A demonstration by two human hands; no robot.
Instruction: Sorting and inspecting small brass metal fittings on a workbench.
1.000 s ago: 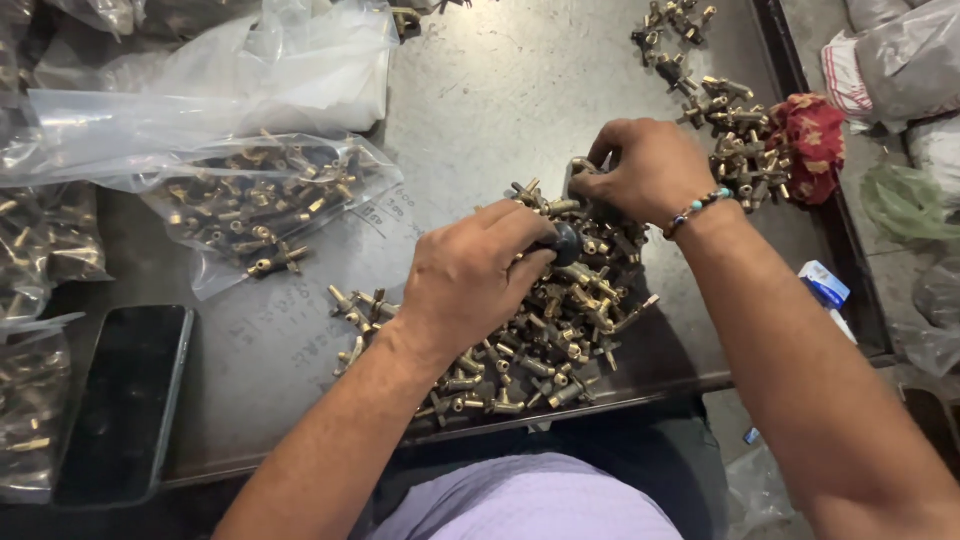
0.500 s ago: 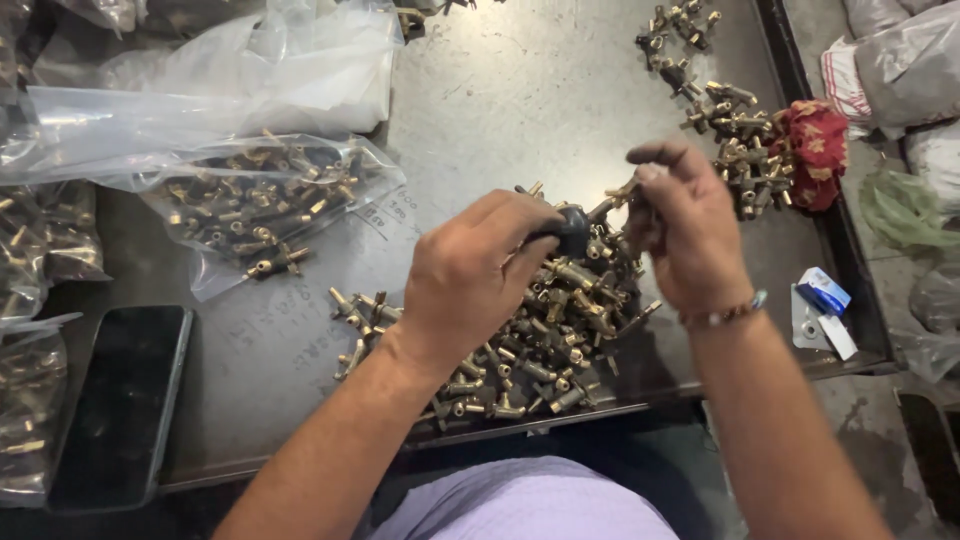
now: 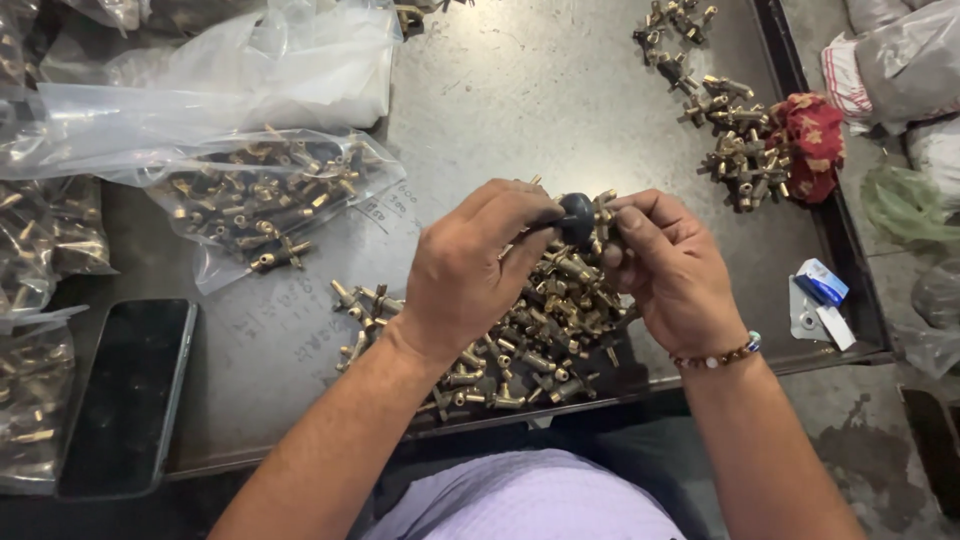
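Note:
My left hand (image 3: 470,265) pinches a small round black knob (image 3: 577,216) between thumb and fingers. Close beside it, my right hand (image 3: 672,268) holds a small brass fitting (image 3: 606,208) against that knob. Both hands hover over a loose pile of brass fittings (image 3: 530,340) lying on the dark metal table (image 3: 520,100). The pile spreads from under my wrists toward the table's near edge. My fingers hide most of the fitting in my right hand.
An open clear bag of brass fittings (image 3: 265,205) lies to the left, with more bags behind and at far left. A black phone (image 3: 130,395) rests at the near left. More fittings (image 3: 730,145) and a red cloth (image 3: 812,145) sit at upper right.
My right hand left the far side of the pile, drew back with a brass fitting and met my left hand, which lifted slightly with the black knob.

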